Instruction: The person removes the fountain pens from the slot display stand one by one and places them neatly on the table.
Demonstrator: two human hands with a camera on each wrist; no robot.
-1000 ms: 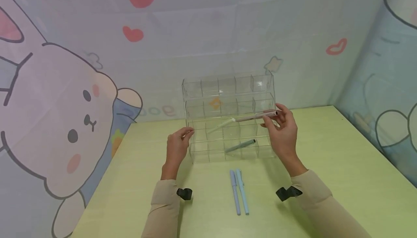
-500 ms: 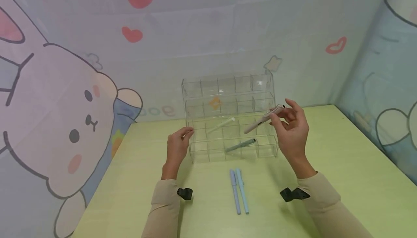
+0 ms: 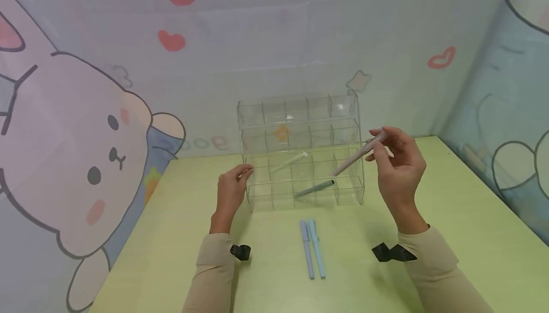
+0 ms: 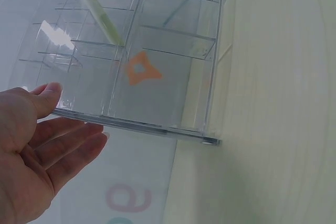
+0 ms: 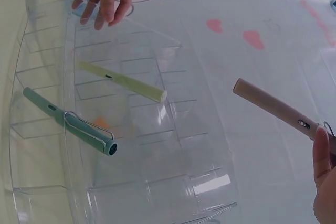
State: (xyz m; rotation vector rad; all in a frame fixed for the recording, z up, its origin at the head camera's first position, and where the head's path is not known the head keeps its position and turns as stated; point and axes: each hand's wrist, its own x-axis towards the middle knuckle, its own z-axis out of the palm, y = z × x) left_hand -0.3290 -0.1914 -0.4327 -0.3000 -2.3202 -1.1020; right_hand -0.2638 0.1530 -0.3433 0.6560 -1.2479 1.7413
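Two hands are at work over a pale green table (image 3: 450, 198), one on each side of a clear acrylic organizer (image 3: 300, 153) that stands near the table's far edge, its tiered rows of small compartments rising toward the wall. The person's right hand (image 3: 399, 170) is raised just off the organizer's right end and pinches a pink pen (image 3: 358, 155) near its upper end between thumb and fingertips. The pen slants down to the left, its free end in front of the right part of the organizer's lower rows, not resting in any compartment; the right wrist view shows it clear of the plastic. The left hand (image 3: 229, 194) rests against the organizer's left side wall with relaxed, nearly straight fingers, the thumb on the edge and the fingers behind it, as the left wrist view shows; it grips nothing.

Inside the organizer, a light green pen (image 3: 289, 161) lies slanted in a middle row, and a dark green pen (image 3: 315, 188) with a metal clip lies slanted in the lowest row, below and to the right of it. On the table in front of the organizer, a lavender pen (image 3: 306, 250) and a light blue pen (image 3: 316, 248) lie side by side, touching, between the two beige sleeves.
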